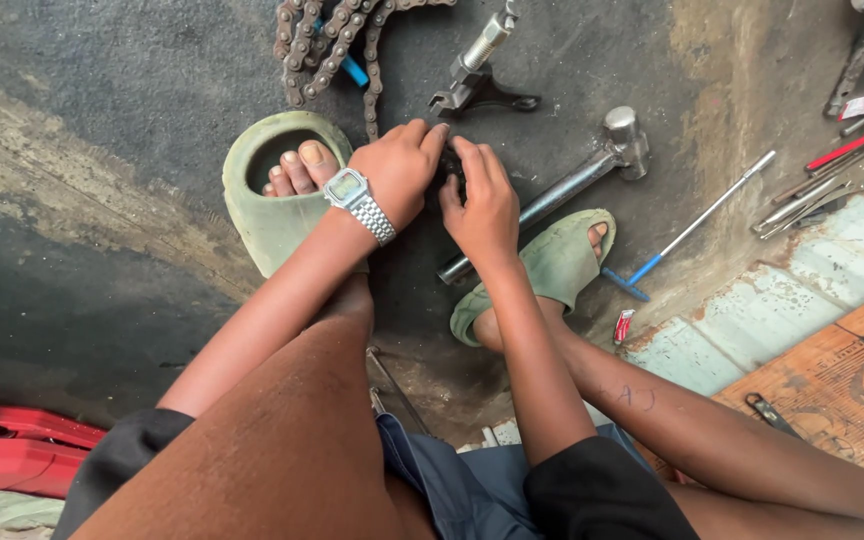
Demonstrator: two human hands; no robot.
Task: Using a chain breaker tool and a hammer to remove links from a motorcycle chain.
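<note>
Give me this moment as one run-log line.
left hand: on small dark part | right hand: on same part | floor: hammer, chain nearby | grip: unclear

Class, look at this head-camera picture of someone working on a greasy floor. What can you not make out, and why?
- Head view: the small dark part is covered by the left hand and right hand.
- The hammer handle's lower end passes under the right hand.
- The chain and the red case are cut off by the frame edges.
</note>
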